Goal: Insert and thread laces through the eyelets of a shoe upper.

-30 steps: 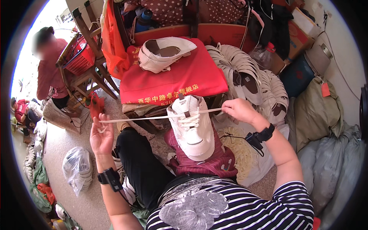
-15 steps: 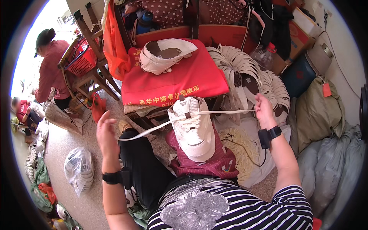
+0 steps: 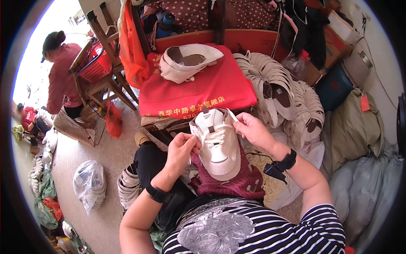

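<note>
A white sneaker upper (image 3: 223,158) rests on the maroon striped cloth (image 3: 249,180) over my lap, its toe toward me. White lacing crosses its front, and a dark tab shows at its tongue. My left hand (image 3: 182,149) is closed in a pinch at the upper's left edge, on a shoelace mostly hidden by the fingers. On the other side, my right hand (image 3: 253,130) pinches the shoelace (image 3: 231,115), whose pale end sticks up past the fingertips. Both hands are close beside the upper.
Ahead stands a low table with a red cloth (image 3: 194,95), bearing another white upper (image 3: 188,63). Stacked uppers (image 3: 266,86) lie to its right. A plastic-wrapped bundle (image 3: 89,186) is on the floor at left. Further left a person (image 3: 65,76) sits near a wooden chair with a red basket (image 3: 96,65).
My hands were spread wide, drawing the lace out taut to both sides. Now both have come in close to the upper, and the lace no longer stretches outward.
</note>
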The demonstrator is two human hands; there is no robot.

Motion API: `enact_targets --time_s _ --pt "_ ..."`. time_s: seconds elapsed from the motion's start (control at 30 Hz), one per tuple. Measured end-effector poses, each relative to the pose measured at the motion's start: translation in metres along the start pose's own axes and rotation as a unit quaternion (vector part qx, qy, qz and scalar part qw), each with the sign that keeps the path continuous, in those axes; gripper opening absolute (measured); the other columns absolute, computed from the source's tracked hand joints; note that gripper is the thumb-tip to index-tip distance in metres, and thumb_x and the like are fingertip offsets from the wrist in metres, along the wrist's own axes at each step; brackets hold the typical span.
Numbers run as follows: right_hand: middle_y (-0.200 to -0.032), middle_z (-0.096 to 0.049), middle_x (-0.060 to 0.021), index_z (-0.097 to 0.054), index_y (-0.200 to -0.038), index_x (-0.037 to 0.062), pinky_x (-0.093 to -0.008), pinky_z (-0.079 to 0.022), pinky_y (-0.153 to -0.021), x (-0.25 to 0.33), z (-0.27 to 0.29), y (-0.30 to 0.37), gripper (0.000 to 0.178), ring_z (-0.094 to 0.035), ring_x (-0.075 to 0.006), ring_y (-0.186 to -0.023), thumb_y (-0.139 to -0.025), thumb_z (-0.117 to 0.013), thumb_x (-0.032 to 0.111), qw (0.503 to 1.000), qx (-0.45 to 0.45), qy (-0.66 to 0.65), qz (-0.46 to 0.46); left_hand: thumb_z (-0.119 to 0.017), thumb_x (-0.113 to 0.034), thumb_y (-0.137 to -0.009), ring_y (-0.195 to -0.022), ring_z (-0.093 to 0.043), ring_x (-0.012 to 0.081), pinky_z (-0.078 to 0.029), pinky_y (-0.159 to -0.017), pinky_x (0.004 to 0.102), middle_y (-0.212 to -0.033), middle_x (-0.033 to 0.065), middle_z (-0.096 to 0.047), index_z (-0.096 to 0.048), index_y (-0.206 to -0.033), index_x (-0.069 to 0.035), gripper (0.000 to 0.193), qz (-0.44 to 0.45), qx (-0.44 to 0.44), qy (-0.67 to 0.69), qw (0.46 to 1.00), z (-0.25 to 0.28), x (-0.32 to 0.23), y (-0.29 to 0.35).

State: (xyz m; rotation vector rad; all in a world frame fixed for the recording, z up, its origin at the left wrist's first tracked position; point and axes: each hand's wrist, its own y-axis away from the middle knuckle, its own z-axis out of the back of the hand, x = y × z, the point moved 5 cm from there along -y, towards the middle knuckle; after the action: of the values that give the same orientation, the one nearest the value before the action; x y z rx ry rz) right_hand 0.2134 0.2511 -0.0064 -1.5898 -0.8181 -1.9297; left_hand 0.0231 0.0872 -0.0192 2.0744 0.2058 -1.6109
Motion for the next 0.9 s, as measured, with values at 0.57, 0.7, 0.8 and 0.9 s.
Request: enact_targets --time_s 0.57,0.7,0.8,0.9 --pt "-0.064 -0.059 -0.0064 -0.067 -0.096 0.0068 -0.0321 -0.045 -0.057 0.028 0.004 0.004 0.022 -0.056 -0.0151 -0.057 -0.096 -0.060 0.027 0.975 -0.032 0.208 0.076 -0.061 -0.016 -0.082 -0.080 -0.067 0.0385 -0.054 -0.072 0.0453 -0.080 0.0174 -0.068 -0.060 -0.080 -0.002 0.014 -0.234 0.046 -0.724 0.647 -0.043 -0.064 -0.014" --pt "-0.064 -0.062 -0.0070 -0.069 -0.096 0.0103 -0.0342 -0.047 -0.058 0.034 0.000 0.008 0.024 -0.060 -0.0191 -0.058 -0.094 -0.062 0.033 0.968 -0.010 0.244 0.054 -0.070 -0.007 -0.079 -0.098 -0.063 0.0355 -0.052 -0.082 0.0422 -0.103 0.0167 -0.060 -0.062 -0.097 -0.001 0.020 -0.316 0.106 -0.588 0.737 -0.026 -0.100 -0.014" --pt "-0.068 -0.062 -0.0028 -0.068 -0.094 0.0033 -0.0278 -0.046 -0.062 0.042 -0.001 0.011 0.021 -0.054 -0.0069 -0.064 -0.093 -0.065 0.024 0.968 0.022 0.249 0.019 -0.075 0.000 -0.075 -0.094 -0.059 0.0278 -0.050 -0.081 0.0360 -0.105 0.0119 -0.053 -0.061 -0.097 -0.001 0.026 -0.275 0.224 -0.512 0.782 -0.015 -0.099 -0.030" --pt "-0.063 -0.061 -0.0081 -0.068 -0.084 0.0064 -0.0326 -0.045 -0.057 0.032 0.000 0.006 0.020 -0.058 -0.0164 -0.056 -0.087 -0.063 0.025 0.975 0.017 0.208 0.081 -0.076 -0.002 -0.075 -0.087 -0.058 0.0220 -0.049 -0.078 0.0323 -0.101 0.0089 -0.054 -0.060 -0.096 -0.002 0.026 -0.244 0.281 -0.483 0.793 -0.013 -0.093 -0.043"
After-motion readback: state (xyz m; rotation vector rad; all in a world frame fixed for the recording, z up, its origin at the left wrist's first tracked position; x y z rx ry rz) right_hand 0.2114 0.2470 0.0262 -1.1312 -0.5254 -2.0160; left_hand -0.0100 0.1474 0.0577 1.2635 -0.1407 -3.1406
